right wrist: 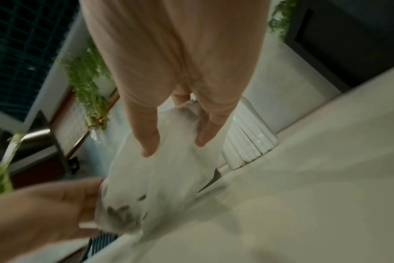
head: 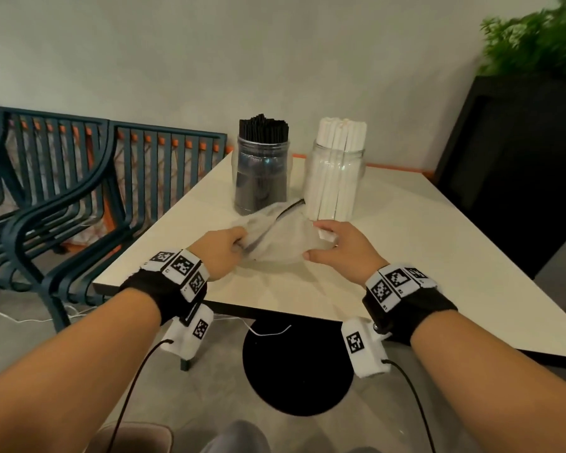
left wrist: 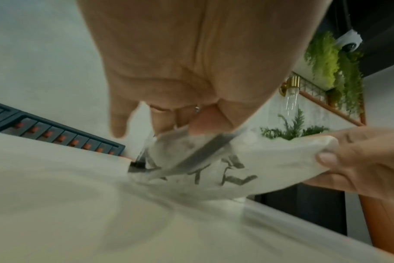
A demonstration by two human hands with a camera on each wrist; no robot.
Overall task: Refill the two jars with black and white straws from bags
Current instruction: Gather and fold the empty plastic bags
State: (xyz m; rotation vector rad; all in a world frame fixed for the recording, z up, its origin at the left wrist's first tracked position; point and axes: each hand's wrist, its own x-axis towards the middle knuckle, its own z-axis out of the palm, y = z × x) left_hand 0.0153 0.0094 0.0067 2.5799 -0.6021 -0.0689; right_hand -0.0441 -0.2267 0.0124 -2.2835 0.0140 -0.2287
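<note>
At the back of the table a clear jar (head: pixel 261 171) is packed with black straws, and the jar (head: pixel 337 178) to its right with white straws. In front of them lies a crumpled translucent plastic bag (head: pixel 281 238) with a dark strip across it. My left hand (head: pixel 242 240) grips the bag's left edge, its fingers (left wrist: pixel 198 122) pinching the film. My right hand (head: pixel 311 241) holds the right side between thumb and fingers (right wrist: pixel 150 142). In the left wrist view the bag (left wrist: pixel 214 169) shows dark print. In the right wrist view the bag (right wrist: pixel 160 186) hangs beside the white-straw jar (right wrist: pixel 247 140).
The cream table (head: pixel 422 243) has a near edge just below my wrists and stands on a round black base (head: pixel 294 364). Dark green metal chairs (head: pixel 62 207) stand at the left. A black planter (head: pixel 520 158) with green plants is at the right.
</note>
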